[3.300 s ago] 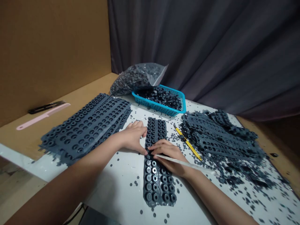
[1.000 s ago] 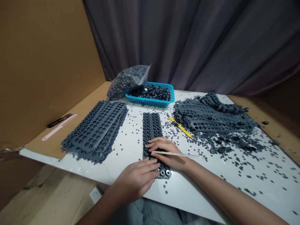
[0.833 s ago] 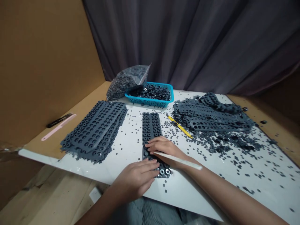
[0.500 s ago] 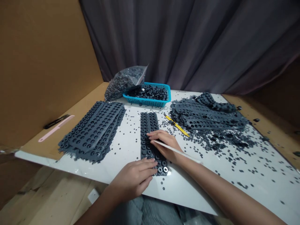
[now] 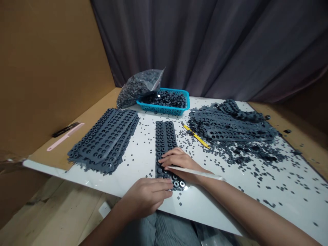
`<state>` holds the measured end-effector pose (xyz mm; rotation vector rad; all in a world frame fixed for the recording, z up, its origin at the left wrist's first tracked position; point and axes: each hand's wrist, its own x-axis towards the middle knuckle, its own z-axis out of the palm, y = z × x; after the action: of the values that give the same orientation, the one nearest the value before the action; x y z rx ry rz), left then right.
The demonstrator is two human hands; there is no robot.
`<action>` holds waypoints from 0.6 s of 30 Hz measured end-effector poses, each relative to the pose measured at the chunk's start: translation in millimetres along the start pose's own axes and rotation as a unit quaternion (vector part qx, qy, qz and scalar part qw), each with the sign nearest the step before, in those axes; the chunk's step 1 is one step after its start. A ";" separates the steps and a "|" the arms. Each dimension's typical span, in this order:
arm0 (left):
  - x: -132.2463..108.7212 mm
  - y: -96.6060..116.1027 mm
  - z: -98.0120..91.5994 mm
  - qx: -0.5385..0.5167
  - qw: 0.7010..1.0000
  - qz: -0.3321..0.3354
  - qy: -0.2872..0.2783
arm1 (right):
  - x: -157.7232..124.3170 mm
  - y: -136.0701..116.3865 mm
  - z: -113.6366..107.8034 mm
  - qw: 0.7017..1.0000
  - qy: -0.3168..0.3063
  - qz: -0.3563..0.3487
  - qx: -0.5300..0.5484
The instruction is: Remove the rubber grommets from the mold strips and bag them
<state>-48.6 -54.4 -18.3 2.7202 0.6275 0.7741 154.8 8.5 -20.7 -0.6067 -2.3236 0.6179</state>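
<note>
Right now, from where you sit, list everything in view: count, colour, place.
perforated rubber strip: one, dark grey, middle of the glossy white tabletop
thin pale stick: one, off-white, under the right hand
stack of perforated rubber strips: several, dark grey, tabletop left
heap of punched rubber strips: many, dark grey, tabletop right
small loose rubber rings: many, dark, scattered on the tabletop
plastic mesh basket: one, turquoise, far edge, holding dark rings
clear plastic bag of rings: one, beside the basket
slim strip: one, yellow, beside the heap
plastic comb: one, pink, wooden ledge
slim object: one, black, same ledge
left hand: on the strip's near end
right hand: on the strip
</note>
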 end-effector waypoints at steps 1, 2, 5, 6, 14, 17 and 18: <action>-0.4 -0.5 0.0 -0.010 1.000 -0.005 -0.006 | 0.0 1.6 0.1 1.000 -0.005 -0.013 -0.020; -0.6 -1.1 0.1 -0.020 1.000 -0.011 -0.009 | 0.0 3.2 0.0 0.999 -0.010 -0.025 -0.039; -0.2 -2.3 0.2 -0.041 0.999 -0.019 -0.011 | 0.6 6.5 -2.2 0.996 0.007 -0.035 -0.084; 0.1 -2.3 0.1 -0.043 0.999 -0.020 -0.012 | 1.0 6.3 -3.3 0.995 0.031 -0.027 -0.091; -7.5 14.2 0.5 0.045 0.999 -0.002 0.002 | 3.1 -15.9 -3.6 0.991 0.029 0.041 0.127; -13.3 20.4 1.8 0.039 0.999 -0.024 -0.001 | 2.1 -16.1 -1.6 0.989 0.004 0.040 0.140; -14.7 21.6 2.4 0.037 0.999 -0.027 -0.001 | 1.7 -15.2 -1.3 0.989 0.001 0.041 0.140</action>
<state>-51.3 -80.5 -19.4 2.7569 0.7401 0.7495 150.7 -2.1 -10.5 -0.5727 -2.1649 0.9610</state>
